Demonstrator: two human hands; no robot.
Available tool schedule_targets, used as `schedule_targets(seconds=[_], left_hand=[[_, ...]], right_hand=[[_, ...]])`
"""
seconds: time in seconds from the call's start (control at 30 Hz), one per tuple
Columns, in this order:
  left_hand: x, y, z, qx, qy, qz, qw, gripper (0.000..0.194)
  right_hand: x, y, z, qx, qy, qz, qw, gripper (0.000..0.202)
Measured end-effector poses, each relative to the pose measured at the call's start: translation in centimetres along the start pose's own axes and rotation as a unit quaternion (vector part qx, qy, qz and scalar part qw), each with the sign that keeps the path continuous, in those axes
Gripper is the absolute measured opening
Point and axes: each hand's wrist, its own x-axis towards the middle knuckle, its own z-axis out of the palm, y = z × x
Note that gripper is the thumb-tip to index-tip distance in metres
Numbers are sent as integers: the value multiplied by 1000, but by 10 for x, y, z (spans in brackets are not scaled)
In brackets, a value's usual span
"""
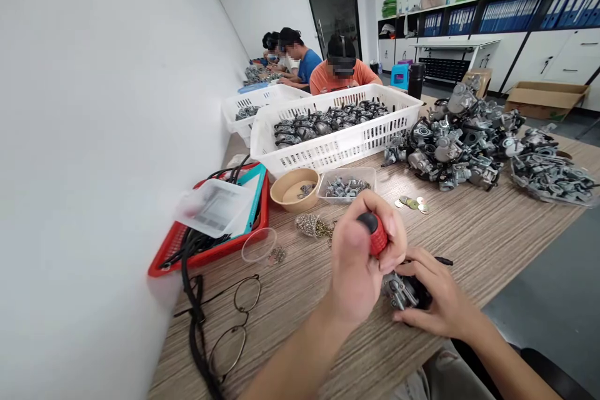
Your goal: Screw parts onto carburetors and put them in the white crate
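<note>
My left hand (359, 262) is closed around a screwdriver (377, 239) with a red handle and a black end. The screwdriver points down toward a metal carburetor (398, 292) on the table; its tip is hidden behind my fingers. My right hand (438, 294) grips that carburetor from the right, thumb in front and fingers over the top. A black hose end (444, 260) sticks out beyond my right fingers. Just past my hands lie several small round metal discs (412, 202).
Carburetors are heaped (457, 137) at the right, beside a bag of metal parts (553, 178). A white basket (337, 137), a tan bowl (294, 190) and a clear tray (347, 185) stand ahead. Glasses (241, 309) and a red basket (210, 256) are left. People sit beyond.
</note>
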Motion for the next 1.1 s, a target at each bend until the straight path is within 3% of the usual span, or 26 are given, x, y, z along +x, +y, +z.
schedule_targets(seconds=[0.07, 0.17, 0.47, 0.7, 0.9, 1.03, 1.1], left_hand=[[-1, 0, 0, 8, 30, -1, 1000, 47], [-3, 1, 2, 27, 60, 1, 998, 54], [-6, 1, 2, -23, 24, 4, 999, 46], [-6, 1, 5, -14, 86, -9, 996, 61], [-5, -3, 5, 6, 31, 16, 999, 38], [-6, -5, 7, 21, 35, 1, 999, 58], [-7, -6, 8, 1, 27, 7, 1000, 53]], right_hand=[[0, 0, 0, -1, 4, -3, 1000, 49], [1, 0, 1, -8, 16, -12, 1000, 49], [2, -2, 0, -18, 23, -5, 1000, 45], [2, -1, 1, -19, 24, -9, 999, 45], [0, 1, 2, -12, 36, -15, 999, 48], [3, -1, 0, -25, 38, -24, 999, 48], [4, -2, 0, -26, 44, -26, 998, 46]])
